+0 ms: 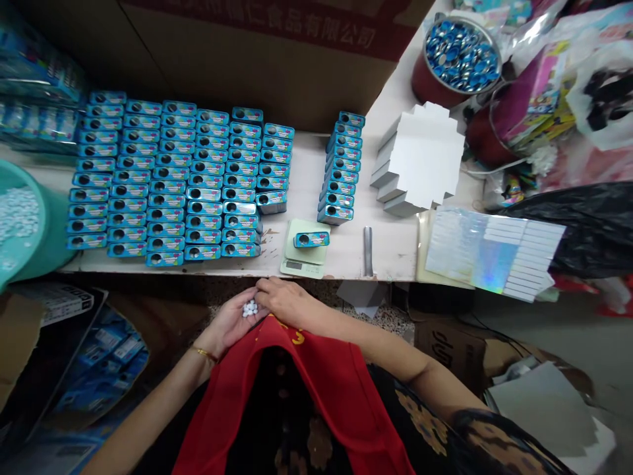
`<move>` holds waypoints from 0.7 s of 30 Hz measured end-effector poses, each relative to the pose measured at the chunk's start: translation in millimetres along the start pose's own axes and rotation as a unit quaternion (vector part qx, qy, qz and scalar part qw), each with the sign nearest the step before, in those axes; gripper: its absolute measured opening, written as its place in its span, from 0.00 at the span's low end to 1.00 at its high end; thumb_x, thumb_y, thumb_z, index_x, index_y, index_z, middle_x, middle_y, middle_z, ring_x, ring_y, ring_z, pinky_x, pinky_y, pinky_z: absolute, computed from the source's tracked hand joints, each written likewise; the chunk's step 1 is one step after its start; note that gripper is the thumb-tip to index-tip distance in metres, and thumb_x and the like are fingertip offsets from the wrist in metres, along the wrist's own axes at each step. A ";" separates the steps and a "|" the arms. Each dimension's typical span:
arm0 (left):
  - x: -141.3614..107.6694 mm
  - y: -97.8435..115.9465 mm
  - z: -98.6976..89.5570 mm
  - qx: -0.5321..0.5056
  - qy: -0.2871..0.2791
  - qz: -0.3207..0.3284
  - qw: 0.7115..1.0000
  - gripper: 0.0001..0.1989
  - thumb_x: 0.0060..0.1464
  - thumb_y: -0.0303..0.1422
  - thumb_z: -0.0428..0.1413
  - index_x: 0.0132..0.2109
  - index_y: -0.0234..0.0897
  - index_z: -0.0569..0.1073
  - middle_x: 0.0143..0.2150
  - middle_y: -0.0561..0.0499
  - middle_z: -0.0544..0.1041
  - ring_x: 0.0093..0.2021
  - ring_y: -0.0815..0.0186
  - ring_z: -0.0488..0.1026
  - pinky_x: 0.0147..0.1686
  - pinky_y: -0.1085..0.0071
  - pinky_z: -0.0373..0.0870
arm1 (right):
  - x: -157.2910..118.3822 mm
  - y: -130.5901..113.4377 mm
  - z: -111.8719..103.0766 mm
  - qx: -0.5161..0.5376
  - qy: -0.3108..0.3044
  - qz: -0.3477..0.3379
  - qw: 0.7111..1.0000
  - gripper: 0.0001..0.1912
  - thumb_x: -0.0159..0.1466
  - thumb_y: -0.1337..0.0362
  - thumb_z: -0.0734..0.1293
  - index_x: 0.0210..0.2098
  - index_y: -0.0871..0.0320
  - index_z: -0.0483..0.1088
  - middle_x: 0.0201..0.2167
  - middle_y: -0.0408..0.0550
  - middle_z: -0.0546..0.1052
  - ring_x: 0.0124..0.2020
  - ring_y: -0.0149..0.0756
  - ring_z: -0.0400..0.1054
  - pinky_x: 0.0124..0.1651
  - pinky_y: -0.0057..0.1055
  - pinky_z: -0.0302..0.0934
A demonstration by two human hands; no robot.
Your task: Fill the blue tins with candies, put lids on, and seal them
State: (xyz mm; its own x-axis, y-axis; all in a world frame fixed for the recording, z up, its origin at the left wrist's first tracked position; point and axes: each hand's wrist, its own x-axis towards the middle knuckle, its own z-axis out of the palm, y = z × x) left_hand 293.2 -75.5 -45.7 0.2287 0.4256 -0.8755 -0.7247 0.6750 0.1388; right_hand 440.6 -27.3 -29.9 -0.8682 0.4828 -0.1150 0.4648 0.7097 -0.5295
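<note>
My left hand (228, 323) is cupped palm up just in front of the table edge, with a small heap of white candy tablets (250, 309) in it. Over its fingertips lies my right hand (287, 300), back up and fingers curled in against the left; whatever its fingertips hold is hidden. Beyond the hands, one small blue tin (311, 239) with a dark round opening rests on a pale green kitchen scale (302, 266). Rows of similar tins (168, 185) stand to the left, and a single column of tins (341, 171) stands behind the scale.
A teal tub (34, 231) of white tablets is at far left. A metal bar (368, 251), stacked white card cutouts (420, 158) and silvery sheets (494, 254) lie to the right. A pot (435, 89) holds blue caps. A large carton (257, 59) stands behind.
</note>
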 end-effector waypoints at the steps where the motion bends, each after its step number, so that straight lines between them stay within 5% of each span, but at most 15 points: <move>1: 0.7 -0.2 -0.1 0.004 -0.001 0.004 1.000 0.06 0.50 0.22 0.51 0.33 0.32 0.73 0.30 0.50 0.76 0.30 0.68 0.73 0.35 0.69 0.72 | 1.0 1.0 1.0 0.002 -0.002 -0.004 1.000 0.03 0.62 0.68 0.61 0.34 0.58 0.66 0.37 0.48 0.67 0.38 0.34 0.60 0.35 0.29 0.58; 10: 5.7 -0.6 17.8 0.061 -0.008 0.037 0.997 0.07 0.48 0.21 0.53 0.33 0.29 0.75 0.33 0.46 0.77 0.35 0.66 0.74 0.40 0.69 0.72 | -5.9 24.9 5.3 0.107 0.056 0.013 0.993 0.07 0.62 0.69 0.59 0.34 0.60 0.69 0.35 0.48 0.69 0.36 0.31 0.63 0.40 0.27 0.60; 15: 17.7 3.8 36.3 0.021 -0.045 0.052 0.997 0.06 0.49 0.20 0.52 0.32 0.30 0.74 0.32 0.47 0.77 0.34 0.68 0.74 0.39 0.71 0.72 | -15.3 36.4 -9.1 0.209 0.181 0.037 0.960 0.06 0.60 0.71 0.60 0.33 0.61 0.69 0.33 0.48 0.70 0.36 0.30 0.64 0.40 0.25 0.61; 21: 28.0 15.5 55.4 0.023 -0.043 0.043 0.998 0.10 0.53 0.23 0.49 0.38 0.26 0.74 0.36 0.38 0.77 0.37 0.62 0.75 0.36 0.73 0.73 | -16.9 79.0 -28.1 0.229 0.311 0.149 0.910 0.05 0.58 0.70 0.62 0.30 0.59 0.70 0.31 0.47 0.71 0.34 0.30 0.66 0.38 0.28 0.62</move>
State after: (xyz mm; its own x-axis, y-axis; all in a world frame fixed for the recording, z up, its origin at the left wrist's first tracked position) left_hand 324.4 -19.8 -42.5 0.2223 0.5321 -0.8169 -0.7135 0.6598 0.2356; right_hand 496.9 35.1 -46.1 -0.3818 0.9175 0.1116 0.4191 0.2795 -0.8638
